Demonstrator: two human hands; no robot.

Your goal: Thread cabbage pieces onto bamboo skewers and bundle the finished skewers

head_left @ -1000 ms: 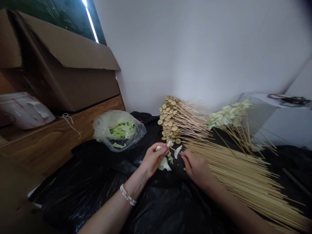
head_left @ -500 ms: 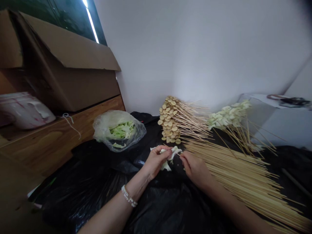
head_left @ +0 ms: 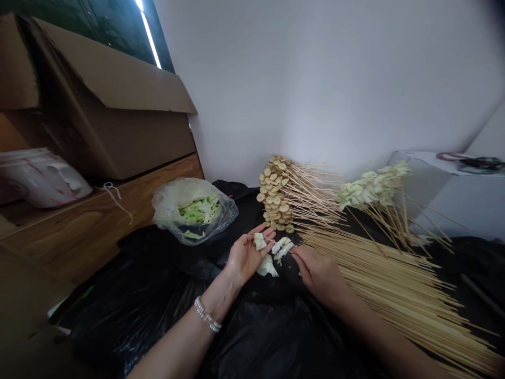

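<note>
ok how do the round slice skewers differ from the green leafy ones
The skewers of round slices carry flat tan discs, while the leaf skewers carry ragged pale green pieces. The discs stack in a tight column; the leaf pieces form a looser, uneven bunch. Both use thin wooden sticks and rest on black plastic sheeting.

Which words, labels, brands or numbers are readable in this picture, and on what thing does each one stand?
No readable text: the cardboard box and the clear plastic bag show none, and the reddish marks on the white container are too blurred to read as any word or sign.
</note>
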